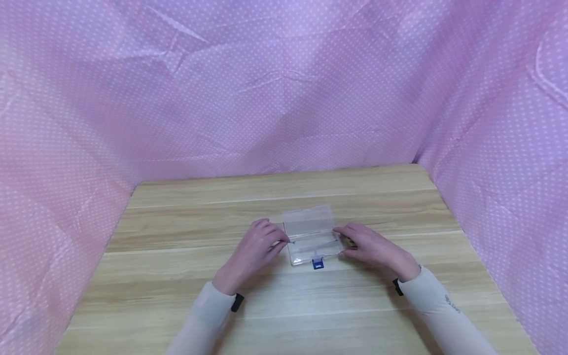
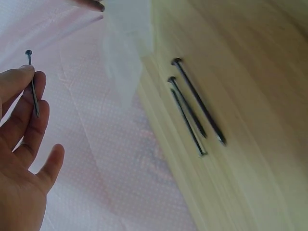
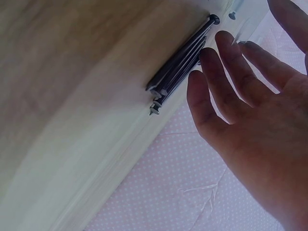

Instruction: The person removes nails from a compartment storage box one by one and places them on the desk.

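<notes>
A clear plastic box (image 1: 306, 252) with a blue latch (image 1: 317, 263) lies with its lid (image 1: 309, 220) raised on the far side. At its left edge my left hand (image 1: 259, 246) pinches a nail (image 2: 32, 89) between thumb and fingers. Three loose nails (image 2: 196, 103) lie on the table in the left wrist view. My right hand (image 1: 370, 245) rests against the box's right side, its fingers loosely extended. Close to those fingertips is a bundle of nails (image 3: 180, 65). Near the box, another nail head (image 3: 232, 16) shows in the right wrist view.
A wood-grain table (image 1: 186, 212) bears the box and nails. Pink cloth with white dots (image 1: 284, 98) hangs behind the table and along both sides. Dark bands (image 1: 237, 302) sit by the sleeve cuffs.
</notes>
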The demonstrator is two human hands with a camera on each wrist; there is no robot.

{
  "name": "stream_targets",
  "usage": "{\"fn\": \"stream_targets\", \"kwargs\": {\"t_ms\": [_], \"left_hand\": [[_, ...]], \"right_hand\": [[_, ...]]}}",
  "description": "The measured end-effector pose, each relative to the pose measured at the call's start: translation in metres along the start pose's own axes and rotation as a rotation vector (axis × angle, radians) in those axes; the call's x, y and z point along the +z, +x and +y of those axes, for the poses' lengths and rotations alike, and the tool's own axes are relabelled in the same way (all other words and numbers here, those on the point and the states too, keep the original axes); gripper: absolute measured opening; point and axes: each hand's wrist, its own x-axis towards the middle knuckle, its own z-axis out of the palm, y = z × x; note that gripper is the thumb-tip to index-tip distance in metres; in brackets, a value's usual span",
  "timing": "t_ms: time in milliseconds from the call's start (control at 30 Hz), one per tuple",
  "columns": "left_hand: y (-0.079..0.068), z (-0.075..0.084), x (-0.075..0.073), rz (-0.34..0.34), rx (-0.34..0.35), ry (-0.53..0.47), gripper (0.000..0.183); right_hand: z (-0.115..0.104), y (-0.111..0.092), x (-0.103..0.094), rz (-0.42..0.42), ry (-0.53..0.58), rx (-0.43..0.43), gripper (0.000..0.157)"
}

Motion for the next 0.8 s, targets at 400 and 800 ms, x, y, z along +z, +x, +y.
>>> {"fn": "stream_targets", "kwargs": {"t_ms": [400,800], "left_hand": [[-0.019,-0.014,-0.008,-0.006,-0.032,-0.014,0.012],[-0.037,-0.025,-0.014,-0.029,-0.064,-0.014,0.015]], "right_hand": [[-0.003,0.000,-0.001,0.005,0.002,0.003,0.062],[-0.003,0.003,-0.002,0.010,-0.018,-0.009,0.061]]}}
